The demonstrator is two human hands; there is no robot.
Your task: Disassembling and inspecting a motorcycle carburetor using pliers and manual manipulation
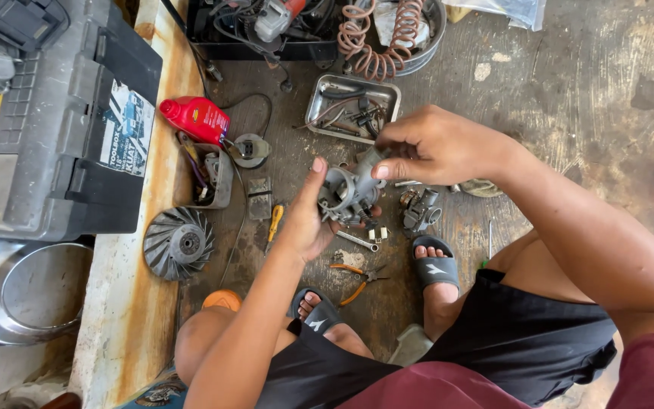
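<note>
Left hand cradles carburetor; right hand pinches its top. Loose parts in metal tray and on floor: work looks midway.

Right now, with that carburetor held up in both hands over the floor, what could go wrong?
1. The carburetor rests in the left hand while the right hand pinches its top; a slip would likely drop it onto the pliers and wrench below.
2. Loose small parts could roll off across the gritty floor, missing the metal tray.
3. Sandalled feet sit beside the tools.
</note>
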